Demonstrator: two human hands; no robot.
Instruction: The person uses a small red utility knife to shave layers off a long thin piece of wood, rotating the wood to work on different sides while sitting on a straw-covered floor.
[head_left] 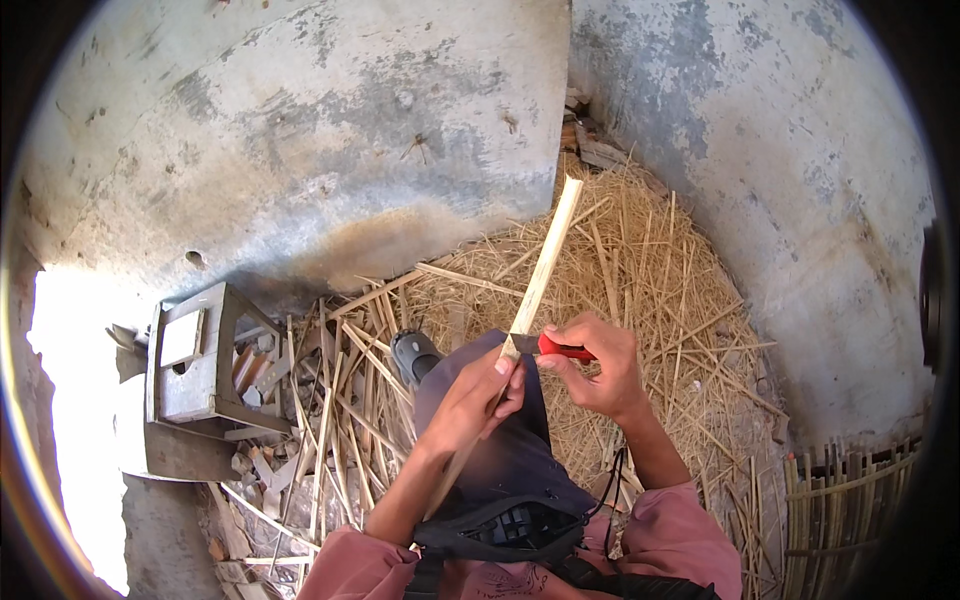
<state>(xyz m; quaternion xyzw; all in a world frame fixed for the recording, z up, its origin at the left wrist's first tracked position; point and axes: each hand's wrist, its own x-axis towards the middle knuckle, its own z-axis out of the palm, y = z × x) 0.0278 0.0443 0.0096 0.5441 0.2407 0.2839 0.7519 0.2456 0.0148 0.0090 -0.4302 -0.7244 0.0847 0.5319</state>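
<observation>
A long pale strip of split bamboo (546, 262) runs slantwise up and away from my lap. My left hand (474, 398) is closed around its lower part, with the thumb on top. In my right hand (602, 366) is a knife with a red handle (566, 348), pinched between thumb and fingers. Its dark blade (523, 343) lies across the bamboo strip, touching it just above my left thumb. Below my left hand the strip carries on past my forearm toward my waist.
Bamboo shavings (640, 250) are heaped ahead and to the right, with loose strips (330, 430) at left. A wooden stool (215, 365) lies tipped over by the wall. A slatted bamboo piece (845, 510) stands at lower right. An open black bag (510, 525) sits at my waist.
</observation>
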